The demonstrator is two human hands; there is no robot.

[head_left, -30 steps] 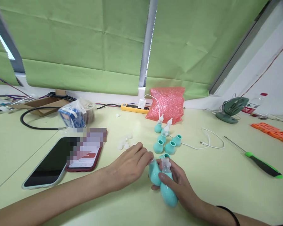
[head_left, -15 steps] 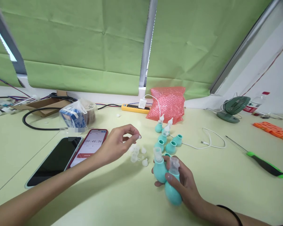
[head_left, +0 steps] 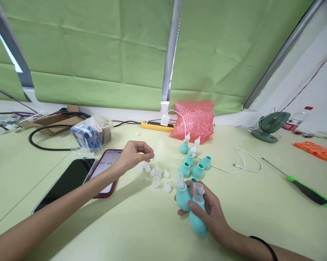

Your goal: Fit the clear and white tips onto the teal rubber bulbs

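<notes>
My right hand (head_left: pixel 210 214) grips two teal rubber bulbs (head_left: pixel 197 221) with clear necks, held just above the table. My left hand (head_left: pixel 133 154) hovers over a scatter of small clear plastic tips (head_left: pixel 156 175), its thumb and fingers pinched on one small clear tip. More teal bulbs (head_left: pixel 192 165) stand in a group beyond my right hand, some with white nozzles on top.
Two phones (head_left: pixel 71 177) lie at the left, one showing a timer. Behind are a pink bubble-wrap bag (head_left: pixel 194 121), a yellow power strip (head_left: pixel 156 125), a white cable (head_left: pixel 240 165), a wrapped blue pack (head_left: pixel 88 134), a green-handled screwdriver (head_left: pixel 301 186) and a small fan (head_left: pixel 270 125).
My left hand left the bulbs in my right hand, swung left and up, and pinched a small clear tip above the scatter. The right hand lifted the two bulbs slightly.
</notes>
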